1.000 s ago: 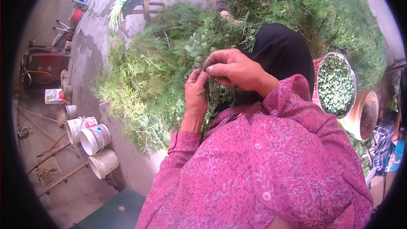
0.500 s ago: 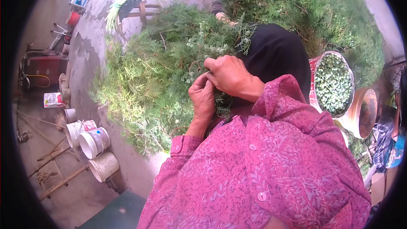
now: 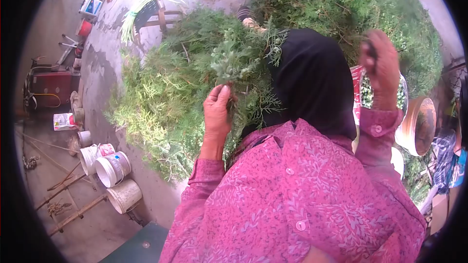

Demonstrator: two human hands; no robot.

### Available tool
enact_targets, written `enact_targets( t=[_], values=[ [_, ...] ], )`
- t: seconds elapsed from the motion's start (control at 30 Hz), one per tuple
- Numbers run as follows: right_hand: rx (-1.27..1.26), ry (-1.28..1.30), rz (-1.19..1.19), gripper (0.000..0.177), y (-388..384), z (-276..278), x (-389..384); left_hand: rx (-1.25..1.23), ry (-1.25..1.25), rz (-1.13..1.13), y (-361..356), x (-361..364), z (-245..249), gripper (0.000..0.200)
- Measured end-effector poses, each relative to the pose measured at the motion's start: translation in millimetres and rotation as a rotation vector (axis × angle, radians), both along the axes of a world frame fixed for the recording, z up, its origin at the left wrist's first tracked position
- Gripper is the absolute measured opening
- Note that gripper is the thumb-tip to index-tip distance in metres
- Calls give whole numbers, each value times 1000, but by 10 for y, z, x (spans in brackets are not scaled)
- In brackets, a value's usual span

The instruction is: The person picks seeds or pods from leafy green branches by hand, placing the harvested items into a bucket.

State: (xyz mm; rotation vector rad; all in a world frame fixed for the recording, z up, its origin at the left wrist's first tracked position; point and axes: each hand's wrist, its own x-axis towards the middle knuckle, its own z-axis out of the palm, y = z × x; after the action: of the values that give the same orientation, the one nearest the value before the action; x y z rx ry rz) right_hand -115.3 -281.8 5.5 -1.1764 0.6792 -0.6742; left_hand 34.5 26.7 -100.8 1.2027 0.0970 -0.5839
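My left hand (image 3: 218,112) is closed, thumb against fingers, round the stem of a green conifer sprig (image 3: 231,63) that stands up in front of my lap. Small pale-green cones (image 3: 245,70) show among its scaly leaves. My right hand (image 3: 384,63) is raised over a red-and-white bucket (image 3: 356,85), its fingers curled and slightly blurred. A dark patch shows inside those fingers, but I cannot make out what it is. Small green cones (image 3: 366,96) fill the bucket, partly hidden behind my right hand and wrist.
Cut conifer branches (image 3: 151,87) heap across the floor ahead and at both sides of my black-clothed knee (image 3: 312,78). A second bucket (image 3: 421,126) lies tilted at right. Several white buckets (image 3: 112,168) and a wooden ladder-like frame (image 3: 73,209) are at left. A chair (image 3: 161,14) holds long green stalks.
My right hand has left the sprig and swung right, up over the bucket of cones. My left hand has moved slightly left and down, and the sprig now stands upright in it.
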Motion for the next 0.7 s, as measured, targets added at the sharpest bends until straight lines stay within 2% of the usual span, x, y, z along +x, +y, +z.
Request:
enact_targets(
  t=[0.07, 0.13, 0.2, 0.23, 0.27, 0.33, 0.37, 0.47, 0.53, 0.6, 0.67, 0.7],
  values=[
    [-171, 135, -326, 17, -411, -293, -421, -15, 21, 2, 17, 48, 4, 14],
    [-243, 237, -385, 19, -784, -595, -912, 1, 16, -91, 37, 73, 27, 16],
    [-464, 548, -430, 21, -1179, -1000, -1353, -1, -11, -120, 9, 74, 97, 16],
    [-608, 803, -415, 29, -1204, -1050, -1480, -4, -41, -148, -14, 73, 123, 16],
    [-610, 802, -418, 29, -1245, -1102, -1594, -7, -42, -151, -47, 73, 136, 16],
    [-1104, 1261, -189, 40, -1296, -1189, -1729, -21, -109, -132, -86, 76, 161, 14],
    [-996, 1303, -134, 47, -1261, -1086, -1671, -19, -112, -135, -85, 78, 177, 14],
    [-880, 1218, -119, 42, -1108, -743, -1328, -22, -108, -218, -87, 68, 201, 13],
    [-829, 708, -96, 30, -870, -447, -967, -36, -85, -216, -84, 35, 211, 12],
    [-565, 326, 23, 15, -454, -93, -518, -39, -67, -190, -97, 0, 230, 12],
    [-465, 136, 157, 11, 59, 191, -71, -44, -52, -156, -92, -31, 238, 12],
    [-540, 140, 311, 10, 310, 233, 86, -47, -36, -134, -85, -43, 241, 11]
  ],
)
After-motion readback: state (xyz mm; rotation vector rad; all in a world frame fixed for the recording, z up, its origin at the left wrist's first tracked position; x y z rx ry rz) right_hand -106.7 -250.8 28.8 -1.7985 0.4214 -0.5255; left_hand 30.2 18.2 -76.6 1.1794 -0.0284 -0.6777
